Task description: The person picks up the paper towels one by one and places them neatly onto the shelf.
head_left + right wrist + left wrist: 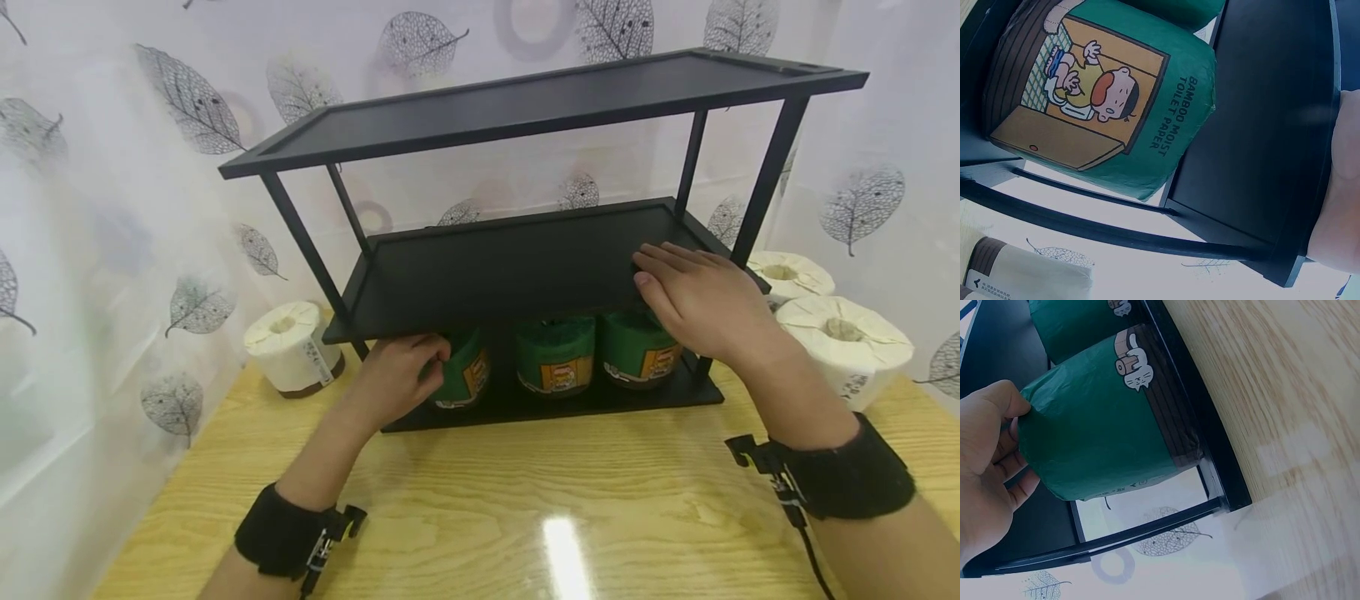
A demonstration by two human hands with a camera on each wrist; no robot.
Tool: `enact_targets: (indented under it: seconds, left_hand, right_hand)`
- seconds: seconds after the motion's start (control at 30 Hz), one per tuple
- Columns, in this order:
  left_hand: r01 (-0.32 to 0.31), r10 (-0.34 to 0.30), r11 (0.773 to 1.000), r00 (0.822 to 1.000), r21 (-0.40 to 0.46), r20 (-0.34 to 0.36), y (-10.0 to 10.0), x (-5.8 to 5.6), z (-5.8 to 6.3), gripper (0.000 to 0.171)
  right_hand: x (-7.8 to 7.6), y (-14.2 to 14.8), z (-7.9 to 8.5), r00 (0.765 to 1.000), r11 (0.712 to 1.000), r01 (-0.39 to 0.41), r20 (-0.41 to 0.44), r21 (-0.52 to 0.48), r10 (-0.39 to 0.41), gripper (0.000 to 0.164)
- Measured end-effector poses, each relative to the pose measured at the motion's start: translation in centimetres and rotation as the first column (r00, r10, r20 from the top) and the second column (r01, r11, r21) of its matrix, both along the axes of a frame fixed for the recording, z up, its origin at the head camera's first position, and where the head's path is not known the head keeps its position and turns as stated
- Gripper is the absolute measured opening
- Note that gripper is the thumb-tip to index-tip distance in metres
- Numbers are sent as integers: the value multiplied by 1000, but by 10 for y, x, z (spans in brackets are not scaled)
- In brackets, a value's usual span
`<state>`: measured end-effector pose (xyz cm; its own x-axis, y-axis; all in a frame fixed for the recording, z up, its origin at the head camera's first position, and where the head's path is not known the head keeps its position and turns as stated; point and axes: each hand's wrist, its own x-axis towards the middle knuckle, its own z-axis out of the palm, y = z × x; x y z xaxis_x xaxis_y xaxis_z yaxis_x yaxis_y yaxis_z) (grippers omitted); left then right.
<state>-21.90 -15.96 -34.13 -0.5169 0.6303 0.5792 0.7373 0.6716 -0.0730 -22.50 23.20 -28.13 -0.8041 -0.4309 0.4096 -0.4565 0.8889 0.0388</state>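
A black shelf rack point(525, 267) stands on the table, with three green-wrapped toilet paper rolls on its bottom board. My left hand point(401, 375) reaches under the middle board at the left end. In the left wrist view its thumb and fingers point(1013, 465) pinch the top end of the leftmost toilet paper roll point(1097, 425), which stands on the bottom board. My right hand point(697, 300) lies on the right end of the middle board, fingers extended. Below it is the rightmost toilet paper roll point(1141, 119); the middle toilet paper roll point(555, 358) stands between the other two.
A white-wrapped roll point(292, 346) stands on the table left of the rack. Two more white-wrapped rolls stand to its right, a nearer roll point(847, 346) and a farther roll point(787, 275). Behind everything hangs a leaf-patterned curtain point(450, 50). The wooden table point(525, 492) extends in front.
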Motion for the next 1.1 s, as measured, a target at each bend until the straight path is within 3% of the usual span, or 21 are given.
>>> enact_targets:
  seconds: [0.33, 0.77, 1.1]
  left_hand:
    - [-15, 13, 1000, 998, -21, -58, -3, -2, -1, 7]
    - [-73, 74, 996, 997, -55, 20, -7, 0, 1, 6]
    - [-151, 153, 985, 988, -89, 20, -9, 0, 3, 18]
  right_hand:
    - [0, 0, 2, 1000, 1000, 9, 24, 12, -9, 51]
    - [0, -1, 2, 1000, 1000, 5, 21, 13, -5, 51]
    - [0, 1, 1, 1000, 1000, 4, 20, 10, -4, 50]
